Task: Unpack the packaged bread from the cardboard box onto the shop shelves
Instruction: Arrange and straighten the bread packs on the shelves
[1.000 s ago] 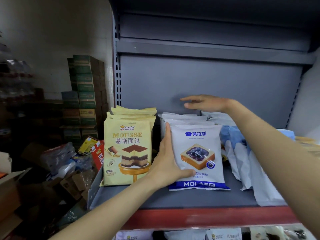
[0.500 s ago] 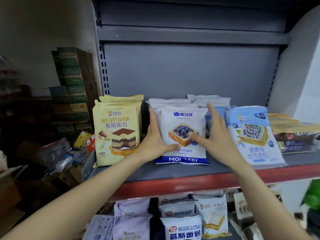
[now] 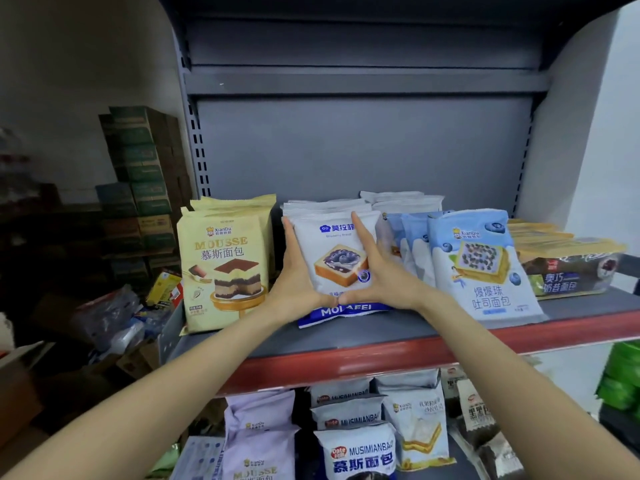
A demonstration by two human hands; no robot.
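Upright on the grey shelf (image 3: 398,332), the white blueberry bread packet (image 3: 337,258) stands with its long axis vertical and its printed face turned toward the camera, blue band at the bottom, sealed edge at the top. It leans back slightly against a row of like white packets (image 3: 322,206) behind it.

Just to its left, apart by a narrow dark gap, stands the yellow mousse bread pack (image 3: 225,265), also upright and facing out, with more yellow packs behind. To its right, pale blue toast bread packs (image 3: 481,268) lean in a row, the nearest close behind the right hand. Farther right, flat dark packs (image 3: 571,268) lie stacked. Below the shelf's red edge (image 3: 381,362), the lower shelf holds more bread bags (image 3: 356,452). Stacked green cartons (image 3: 138,168) stand off to the left.

The left hand (image 3: 298,271) lies flat along the packet's left edge, fingers straight and pointing up; the right hand (image 3: 377,271) presses the same way across its right side. The thumbs meet at the lower front, so both hands frame the packet without curling round it.
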